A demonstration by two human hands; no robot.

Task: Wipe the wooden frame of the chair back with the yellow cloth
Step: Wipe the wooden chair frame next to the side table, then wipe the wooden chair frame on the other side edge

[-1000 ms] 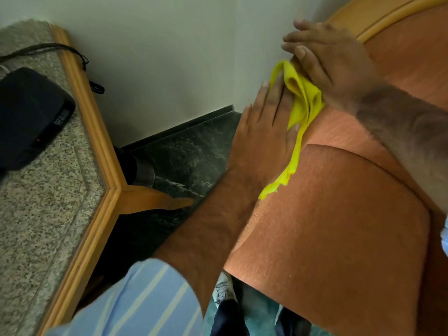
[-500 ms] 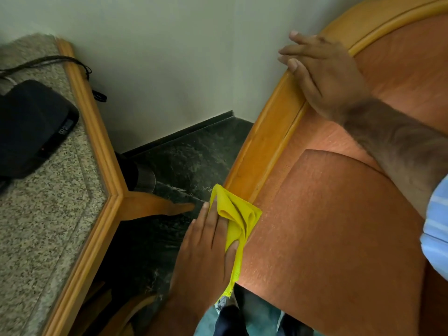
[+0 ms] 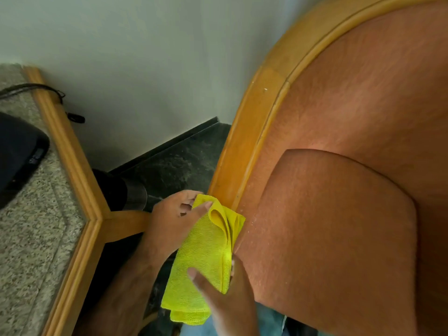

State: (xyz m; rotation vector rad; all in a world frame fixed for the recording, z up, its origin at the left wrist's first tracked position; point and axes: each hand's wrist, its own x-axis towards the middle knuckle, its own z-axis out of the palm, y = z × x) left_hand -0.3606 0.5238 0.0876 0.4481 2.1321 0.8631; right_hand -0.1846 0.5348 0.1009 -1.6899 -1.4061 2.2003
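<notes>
No legible text, label, brand, number or sign is present; the black device (image 3: 20,154) on the table (image 3: 36,238) carries a small panel with faint marks on its front edge; these marks are too blurred to read.
</notes>
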